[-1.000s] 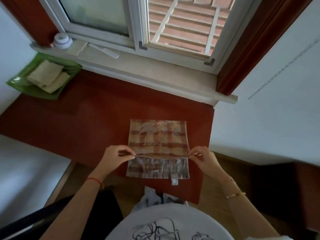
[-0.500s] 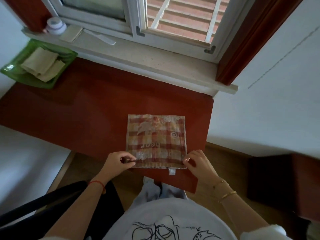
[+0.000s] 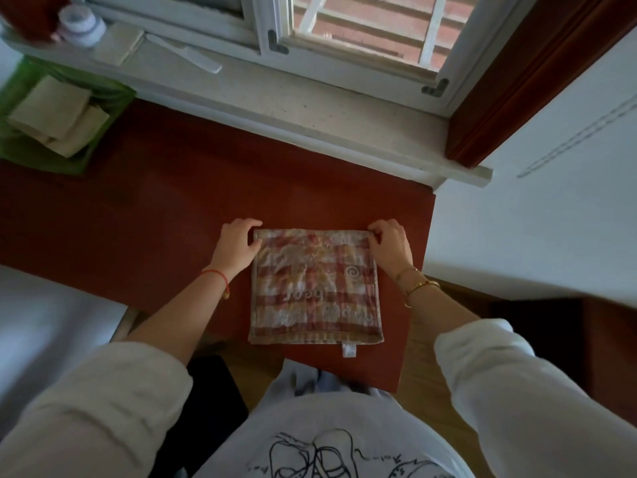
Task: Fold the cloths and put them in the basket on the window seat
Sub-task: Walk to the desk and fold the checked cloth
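Hands on the checked cloth's (image 3: 315, 288) far corners
The left hand (image 3: 238, 243) pinches its 11 o'clock corner, the right hand (image 3: 391, 241) its 1 o'clock corner; it lies flat on the window seat (image 3: 155, 208), green basket (image 3: 31, 157) with folded cloths (image 3: 57, 113) at 10 o'clock

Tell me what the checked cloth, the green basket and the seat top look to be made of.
The checked cloth looks like soft woven fabric, perhaps cotton, with a matt finish: it has a stitched hem and a sewn tag. The green basket is probably plastic, since its walls look glossy and slightly translucent, though stiff fabric is possible. The seat top is red-brown wood or laminate, smooth with a dull sheen; no grain shows.
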A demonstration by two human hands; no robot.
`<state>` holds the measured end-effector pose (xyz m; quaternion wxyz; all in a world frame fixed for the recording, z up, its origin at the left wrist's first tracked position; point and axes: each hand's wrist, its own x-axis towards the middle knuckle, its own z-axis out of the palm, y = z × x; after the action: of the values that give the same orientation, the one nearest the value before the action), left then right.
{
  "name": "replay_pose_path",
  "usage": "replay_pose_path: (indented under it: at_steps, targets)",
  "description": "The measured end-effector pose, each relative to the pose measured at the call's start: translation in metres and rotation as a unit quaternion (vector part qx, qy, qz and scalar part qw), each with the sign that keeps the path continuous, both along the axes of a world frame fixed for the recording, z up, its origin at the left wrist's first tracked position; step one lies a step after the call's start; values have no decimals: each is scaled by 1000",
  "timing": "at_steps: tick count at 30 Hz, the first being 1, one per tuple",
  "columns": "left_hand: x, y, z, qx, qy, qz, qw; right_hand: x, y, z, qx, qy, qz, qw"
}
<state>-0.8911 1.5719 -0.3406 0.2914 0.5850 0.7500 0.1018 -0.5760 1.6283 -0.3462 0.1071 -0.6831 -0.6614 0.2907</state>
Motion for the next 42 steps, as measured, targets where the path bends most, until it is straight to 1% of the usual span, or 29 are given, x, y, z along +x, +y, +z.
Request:
replay_pose_path:
  at_steps: [3, 5, 9, 12, 16, 20, 23, 27, 32, 35, 37, 39, 40, 42]
  targets:
    - [-1, 8, -2, 12, 10, 5, 1000, -3, 6, -3, -12, -29, -11, 999]
    - [-1, 11, -2, 17, 10, 14, 1000, -4, 8, -3, -14, -28, -21, 999]
    - [-6, 11, 5, 28, -24, 41, 998, 0, 7, 3, -6, 35, -40, 999]
    - [-11, -3, 13, 43, -72, 44, 996, 8, -10, 9, 0, 97, -50, 994]
    - [-16, -41, 20, 46, -124, 48, 990, 25, -50, 6, 1, 126, -46, 991]
    - [-9, -91, 19, 61, -159, 64, 983, 42, -95, 4, 26, 110, 3, 994]
    - [0, -128, 16, 62, -154, 80, 983, 53, -125, 5, 43, 94, 38, 994]
    - [13, -172, 8, 47, -149, 110, 982, 68, -157, 1, 48, 58, 111, 991]
    - [32, -200, 2, 29, -134, 137, 981, 79, -178, -8, 40, 32, 166, 985]
    - [40, -207, -3, 33, -127, 180, 975, 82, -181, -13, 31, 16, 190, 981]
    - [46, -208, -5, 26, -138, 216, 966, 81, -179, -14, 29, 4, 204, 979]
    - [54, -209, -7, 21, -162, 266, 950, 73, -170, -11, 41, 7, 203, 978]
    - [58, -209, -8, 20, -182, 305, 935, 66, -162, -8, 53, 11, 201, 978]
    - [65, -208, -7, 17, -244, 403, 882, 44, -142, -4, 67, 21, 205, 976]
